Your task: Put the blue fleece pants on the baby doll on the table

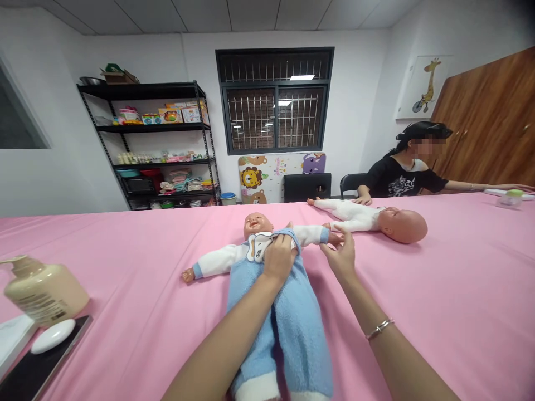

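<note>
A baby doll (pixel 258 223) lies face up on the pink cloth, its arms spread and feet toward me. It wears fuzzy blue overalls (pixel 298 312) with white sleeves and a cartoon face on the chest. My left hand (pixel 279 257) is closed at the doll's chest, gripping the blue-edged strap, which is lifted off the shoulder. With thumb and index finger curved around it, my right hand (pixel 343 256) holds the doll's hand (pixel 334 238) just past the blue cuff. Part of the doll's chest is hidden behind my left hand.
A second doll (pixel 355 214) in white lies at the far right. A pump bottle (pixel 50 292), a phone (pixel 45 356) and a white oval case (pixel 53 336) stand or lie at left. Across the table (pixel 137 278), a person (pixel 401 167) sits with one hand near that doll.
</note>
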The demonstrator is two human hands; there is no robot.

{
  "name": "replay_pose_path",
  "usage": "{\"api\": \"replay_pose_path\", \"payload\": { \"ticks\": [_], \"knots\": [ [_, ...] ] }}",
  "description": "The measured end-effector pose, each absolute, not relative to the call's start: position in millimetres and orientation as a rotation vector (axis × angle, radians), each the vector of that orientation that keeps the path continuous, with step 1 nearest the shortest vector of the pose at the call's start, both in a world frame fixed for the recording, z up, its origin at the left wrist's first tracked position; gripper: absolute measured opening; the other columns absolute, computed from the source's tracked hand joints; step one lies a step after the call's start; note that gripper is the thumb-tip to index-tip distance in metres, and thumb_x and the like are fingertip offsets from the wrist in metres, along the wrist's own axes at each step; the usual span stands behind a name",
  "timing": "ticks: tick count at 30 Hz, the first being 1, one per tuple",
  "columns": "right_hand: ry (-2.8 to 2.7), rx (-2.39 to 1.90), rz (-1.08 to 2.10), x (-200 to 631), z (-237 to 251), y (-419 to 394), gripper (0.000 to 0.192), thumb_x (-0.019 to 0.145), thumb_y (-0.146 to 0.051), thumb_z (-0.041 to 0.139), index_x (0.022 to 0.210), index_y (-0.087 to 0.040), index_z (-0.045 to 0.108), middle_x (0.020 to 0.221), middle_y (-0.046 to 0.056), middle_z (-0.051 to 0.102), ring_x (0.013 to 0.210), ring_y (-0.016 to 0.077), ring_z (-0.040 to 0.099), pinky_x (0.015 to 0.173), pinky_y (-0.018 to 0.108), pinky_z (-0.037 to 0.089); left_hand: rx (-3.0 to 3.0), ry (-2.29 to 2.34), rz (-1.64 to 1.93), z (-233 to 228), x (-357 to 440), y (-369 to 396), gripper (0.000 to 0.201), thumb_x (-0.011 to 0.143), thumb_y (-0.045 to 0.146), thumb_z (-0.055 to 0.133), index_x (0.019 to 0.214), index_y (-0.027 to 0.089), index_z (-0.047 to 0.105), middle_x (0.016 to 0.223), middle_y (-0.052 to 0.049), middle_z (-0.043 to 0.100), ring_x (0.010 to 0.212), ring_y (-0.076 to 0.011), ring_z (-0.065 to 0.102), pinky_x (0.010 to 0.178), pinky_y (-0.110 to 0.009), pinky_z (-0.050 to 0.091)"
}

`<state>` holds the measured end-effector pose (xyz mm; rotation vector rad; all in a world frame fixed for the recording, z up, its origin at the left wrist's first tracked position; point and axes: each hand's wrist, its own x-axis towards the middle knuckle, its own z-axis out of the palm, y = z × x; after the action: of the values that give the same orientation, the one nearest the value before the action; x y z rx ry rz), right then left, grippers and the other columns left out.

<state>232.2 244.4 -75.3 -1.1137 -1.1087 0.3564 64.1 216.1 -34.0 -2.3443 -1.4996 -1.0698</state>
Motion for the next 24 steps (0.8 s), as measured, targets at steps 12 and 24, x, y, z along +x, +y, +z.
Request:
{"api": "replay_pose_path", "payload": {
  "ticks": [12, 24],
  "knots": [
    [-1.59, -0.884, 0.658, 203.1, -66.2, 228.9, 0.047, 0.079, -0.043, 0.049, 0.121, -0.022, 0.054, 0.115, 0.008, 0.06, 0.1, 0.0235, 0.056, 0.085, 0.04, 0.048, -2.349, -1.259, -0.887, -39.0, 68.5, 215.2, 0.061, 0.079, 0.016, 0.046, 0.136, 0.012, 0.025, 0.127, -0.015, 0.051, 0.116, -0.0214, 0.05, 0.094, -0.03, 0.043],
    [-1.386, -0.859, 1.013, 199.6, -56.5, 218.5, 0.03, 0.067, -0.045, 0.065, 0.074, -0.016, 0.06, 0.072, 0.001, 0.06, 0.072, 0.0139, 0.054, 0.075, 0.029, 0.043, -2.556, -1.399, -0.8, -38.2, 71.1, 222.4, 0.051, 0.078, 0.012, 0.043, 0.128, 0.013, 0.041, 0.124, -0.015, 0.053, 0.113, -0.0219, 0.051, 0.095, -0.034, 0.042]
  ]
}}
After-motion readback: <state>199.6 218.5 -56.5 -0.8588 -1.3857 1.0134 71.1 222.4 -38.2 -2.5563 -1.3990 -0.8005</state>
